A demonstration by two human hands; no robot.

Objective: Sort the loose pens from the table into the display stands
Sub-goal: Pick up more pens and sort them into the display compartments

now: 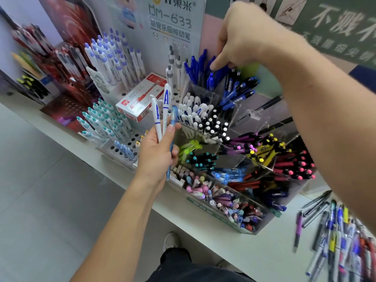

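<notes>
My left hand (157,153) is shut on three pens: two white pens with blue print (159,110) and one translucent blue pen (172,139), held upright in front of the stands. My right hand (242,37) reaches over the clear acrylic stand (244,117), its fingers pinched on a blue pen (220,73) at the top compartment of dark blue pens (195,68). A heap of loose pens (337,237) lies on the white table at the lower right.
A white peg-hole stand (120,145) holds purple-capped and teal-capped pens. A red-and-white pen box (140,98) lies on it. A low clear tray (223,202) of pastel pens stands at the table's front edge (142,200). Red displays are at the left.
</notes>
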